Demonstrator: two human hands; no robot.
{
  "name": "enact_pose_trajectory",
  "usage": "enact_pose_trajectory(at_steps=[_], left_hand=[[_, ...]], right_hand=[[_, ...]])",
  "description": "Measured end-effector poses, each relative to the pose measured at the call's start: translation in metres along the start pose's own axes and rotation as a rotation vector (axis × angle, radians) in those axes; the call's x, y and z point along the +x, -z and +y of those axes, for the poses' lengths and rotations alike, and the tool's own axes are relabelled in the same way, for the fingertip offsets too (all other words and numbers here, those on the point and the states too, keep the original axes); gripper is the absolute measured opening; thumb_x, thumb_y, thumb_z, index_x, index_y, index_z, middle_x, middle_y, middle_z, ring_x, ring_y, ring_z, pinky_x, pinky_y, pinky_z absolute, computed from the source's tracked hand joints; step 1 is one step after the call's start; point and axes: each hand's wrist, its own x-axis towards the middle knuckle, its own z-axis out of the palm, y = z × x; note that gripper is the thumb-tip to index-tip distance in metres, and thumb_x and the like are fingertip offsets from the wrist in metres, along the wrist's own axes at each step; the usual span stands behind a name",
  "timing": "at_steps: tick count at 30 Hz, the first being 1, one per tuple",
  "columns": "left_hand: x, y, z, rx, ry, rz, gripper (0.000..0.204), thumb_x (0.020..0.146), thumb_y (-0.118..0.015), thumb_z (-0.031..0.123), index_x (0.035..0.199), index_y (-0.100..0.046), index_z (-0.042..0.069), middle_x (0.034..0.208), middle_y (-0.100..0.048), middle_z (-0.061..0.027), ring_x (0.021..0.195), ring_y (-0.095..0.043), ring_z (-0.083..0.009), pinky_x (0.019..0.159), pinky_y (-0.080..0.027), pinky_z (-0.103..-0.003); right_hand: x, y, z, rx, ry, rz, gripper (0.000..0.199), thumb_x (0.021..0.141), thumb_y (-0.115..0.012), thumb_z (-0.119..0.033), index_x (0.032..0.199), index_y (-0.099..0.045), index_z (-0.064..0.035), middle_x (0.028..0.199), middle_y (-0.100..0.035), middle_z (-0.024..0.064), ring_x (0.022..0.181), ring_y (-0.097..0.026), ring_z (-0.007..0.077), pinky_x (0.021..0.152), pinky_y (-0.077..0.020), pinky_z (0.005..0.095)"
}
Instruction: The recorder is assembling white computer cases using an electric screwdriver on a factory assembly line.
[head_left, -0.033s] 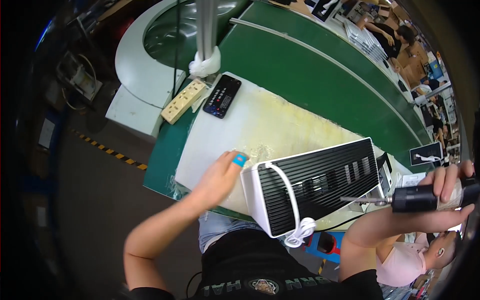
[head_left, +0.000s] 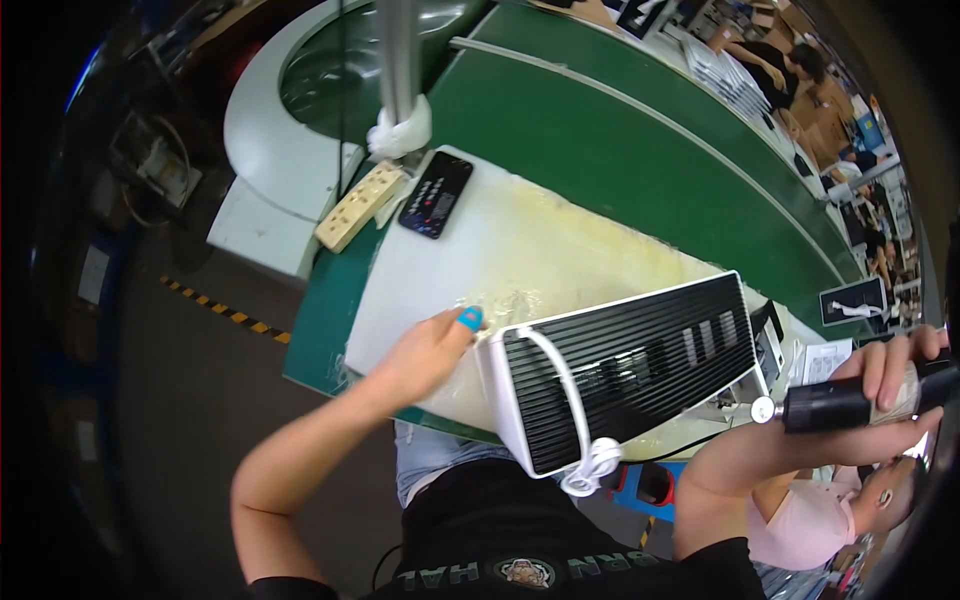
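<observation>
A boxy appliance (head_left: 640, 350) with a white shell and black slatted face lies tilted on the white work mat (head_left: 400, 290). Its white power cord (head_left: 565, 375) runs over the slats to a bundled coil. My left hand (head_left: 430, 355), a blue band around one finger, is beside the appliance's left end. Its fingers are drawn together; whatever they hold is hidden, and contact with the shell is unclear. Far right, my right hand (head_left: 885, 375) grips a black electric screwdriver (head_left: 830, 402). A white round piece (head_left: 766, 409) shows at its front, and I cannot see the bit.
A black phone (head_left: 436, 195) and a cream power strip (head_left: 360, 206) lie by a metal post (head_left: 400, 80). Behind runs a green conveyor belt (head_left: 600, 150). A person in pink (head_left: 810, 525) is close at the right; other people work farther back.
The screwdriver's long thin bit, earlier pointing left over the slats, no longer shows; a white round piece appears at its front. My left hand shifts slightly left as the whole view shifts slightly.
</observation>
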Motion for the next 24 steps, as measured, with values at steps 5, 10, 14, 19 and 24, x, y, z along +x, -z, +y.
enact_pose_trajectory(at_steps=[5,10,14,19,24], left_hand=[[0.052,0.010,0.058,0.066,0.779,-0.564,0.048,0.098,-0.048,0.041,0.126,-0.060,0.004,0.108,-0.068,-0.0158,0.091,-0.068,-0.0219,0.083,-0.054,-0.035],[0.093,-0.014,0.035,0.086,0.894,-0.616,0.038,0.093,-0.058,0.028,0.119,-0.065,0.001,0.114,-0.069,-0.0116,0.092,-0.068,-0.0189,0.078,-0.057,-0.033],[0.087,0.011,-0.020,0.162,0.898,-0.458,0.031,0.090,-0.065,0.022,0.105,-0.072,-0.004,0.106,-0.071,-0.0121,0.084,-0.065,-0.0156,0.075,-0.054,-0.032],[0.129,-0.003,0.043,0.700,0.771,-0.653,0.033,0.087,-0.067,0.029,0.107,-0.073,0.002,0.102,-0.071,-0.0151,0.083,-0.065,-0.0182,0.075,-0.052,-0.035],[0.194,-0.028,0.149,1.299,0.523,-0.563,0.048,0.074,-0.048,0.005,0.117,-0.069,0.008,0.111,-0.068,-0.0221,0.102,-0.066,-0.0356,0.090,-0.051,-0.039]], right_hand=[[-0.030,0.067,0.007,0.444,-0.078,0.080,0.054,0.096,-0.054,-0.020,0.133,-0.033,0.0133,0.108,-0.049,0.0106,0.054,-0.048,0.0106,0.047,-0.0407,0.0253],[-0.053,0.120,0.027,0.642,-0.045,0.190,0.059,0.096,-0.056,-0.022,0.135,-0.031,0.0135,0.104,-0.050,0.0107,0.049,-0.050,0.0127,0.040,-0.0435,0.0258],[-0.066,0.151,0.044,0.817,0.071,0.229,0.061,0.097,-0.052,-0.025,0.136,-0.026,0.0144,0.101,-0.050,0.0124,0.046,-0.052,0.0166,0.034,-0.0453,0.0276],[-0.083,0.204,0.036,0.955,0.168,0.262,0.062,0.090,-0.056,-0.011,0.136,-0.023,0.0142,0.101,-0.050,0.0161,0.045,-0.053,0.0187,0.029,-0.0454,0.0282],[-0.083,0.219,0.038,0.981,0.206,0.326,0.059,0.090,-0.053,-0.008,0.135,-0.023,0.0140,0.099,-0.049,0.0165,0.043,-0.054,0.0199,0.027,-0.0458,0.0289]])
